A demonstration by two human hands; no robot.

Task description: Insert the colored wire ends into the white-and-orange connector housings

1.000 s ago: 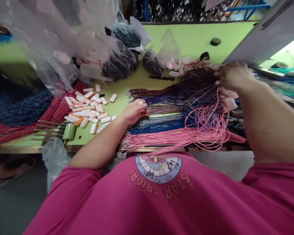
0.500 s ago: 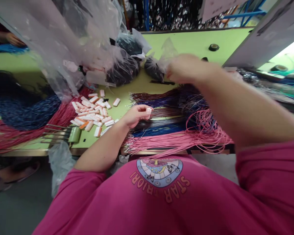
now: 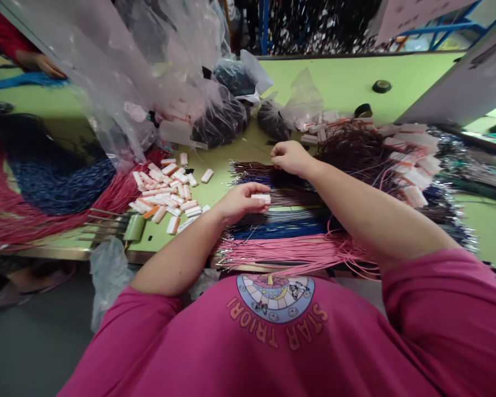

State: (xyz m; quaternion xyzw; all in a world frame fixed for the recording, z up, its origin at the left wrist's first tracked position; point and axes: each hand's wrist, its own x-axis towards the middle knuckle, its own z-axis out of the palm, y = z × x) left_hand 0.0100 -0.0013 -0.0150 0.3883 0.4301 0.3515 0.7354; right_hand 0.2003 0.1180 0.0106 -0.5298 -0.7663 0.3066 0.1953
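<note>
My left hand (image 3: 244, 203) is closed on a small white connector housing (image 3: 261, 198), held between thumb and fingers above the wires. My right hand (image 3: 291, 157) is closed in a pinch at the far side of the wire bundles, by the brown wires (image 3: 252, 167); whatever its fingertips hold is hidden. Beneath my hands, wires lie sorted by colour: brown, dark blue, grey, blue (image 3: 281, 226) and pink (image 3: 268, 249), with shiny metal tips at the left. A heap of white and orange housings (image 3: 165, 190) lies left of my left hand.
Clear plastic bags (image 3: 227, 116) stand at the back. On the right lie finished-looking wires with white housings (image 3: 415, 160). A green cylinder with metal rods (image 3: 135, 228) sits at the front edge. Black tape rolls (image 3: 381, 86) lie behind. Another person's hand (image 3: 45, 64) holds blue wires at far left.
My right hand has come back from the far side, down and toward my left hand. The white housing stays in my left hand, now turned lengthwise. The camera view has shifted slightly.
</note>
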